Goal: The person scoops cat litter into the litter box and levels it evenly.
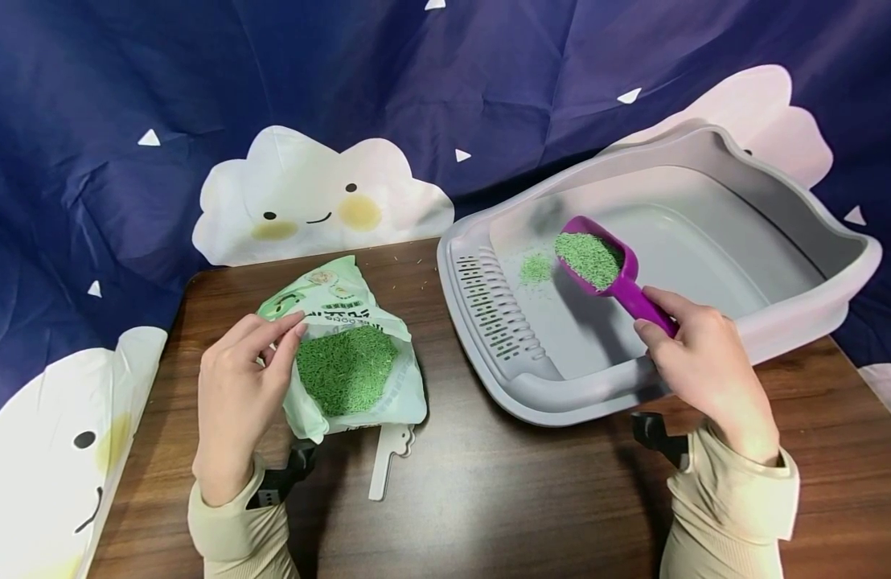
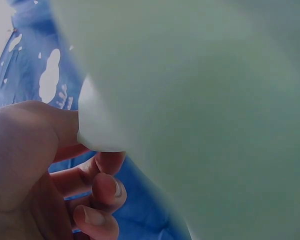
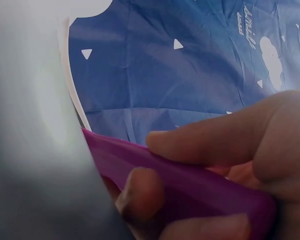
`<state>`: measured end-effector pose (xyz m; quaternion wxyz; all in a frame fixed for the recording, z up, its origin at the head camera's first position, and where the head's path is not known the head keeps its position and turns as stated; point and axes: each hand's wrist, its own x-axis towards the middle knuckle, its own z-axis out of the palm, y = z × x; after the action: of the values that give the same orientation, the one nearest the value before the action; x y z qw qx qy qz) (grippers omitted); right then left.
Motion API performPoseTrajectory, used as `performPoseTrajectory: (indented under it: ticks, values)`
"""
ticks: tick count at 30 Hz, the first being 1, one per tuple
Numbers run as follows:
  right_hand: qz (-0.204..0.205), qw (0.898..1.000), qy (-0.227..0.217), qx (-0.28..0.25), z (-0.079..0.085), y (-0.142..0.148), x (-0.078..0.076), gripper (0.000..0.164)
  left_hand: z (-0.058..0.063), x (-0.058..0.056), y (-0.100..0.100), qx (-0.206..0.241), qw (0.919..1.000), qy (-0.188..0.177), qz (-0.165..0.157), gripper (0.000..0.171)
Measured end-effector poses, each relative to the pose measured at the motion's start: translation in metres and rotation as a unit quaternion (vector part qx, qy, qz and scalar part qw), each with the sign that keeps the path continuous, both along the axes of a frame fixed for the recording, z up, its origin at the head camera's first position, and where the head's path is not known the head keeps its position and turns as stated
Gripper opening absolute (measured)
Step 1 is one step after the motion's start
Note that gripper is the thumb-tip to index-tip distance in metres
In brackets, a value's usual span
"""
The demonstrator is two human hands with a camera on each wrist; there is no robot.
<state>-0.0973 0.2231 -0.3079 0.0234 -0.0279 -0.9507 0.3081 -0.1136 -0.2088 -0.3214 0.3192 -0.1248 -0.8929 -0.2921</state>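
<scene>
My right hand (image 1: 706,362) grips the handle of a purple scoop (image 1: 637,305), held over a grey litter box (image 1: 706,241). Green pellets (image 1: 589,259) heap in the scoop. A small patch of the same pellets (image 1: 536,268) lies on the box floor near the slotted step. In the right wrist view, fingers and thumb wrap the purple handle (image 3: 155,175). My left hand (image 1: 243,378) pinches the edge of an opened pale green bag (image 1: 409,394), full of green pellets. The left wrist view shows thumb and forefinger on the bag's edge (image 2: 100,130); the bag fills most of that view.
A white flat tool (image 1: 388,462) sticks out from under the bag on the brown wooden table (image 1: 503,498). A few stray pellets lie on the table behind the bag. A blue cloth (image 1: 344,72) with clouds and white triangles hangs behind and at the left.
</scene>
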Motion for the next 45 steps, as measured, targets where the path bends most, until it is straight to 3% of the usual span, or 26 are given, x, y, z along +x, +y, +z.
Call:
performPoseTrajectory:
  ticks: [45]
  values:
    - [-0.008,0.996,0.072,0.053,0.0015,-0.0063,0.0015,0.042,0.0003,0.0001,-0.0013,-0.004,1.0,-0.006,-0.003,0.013]
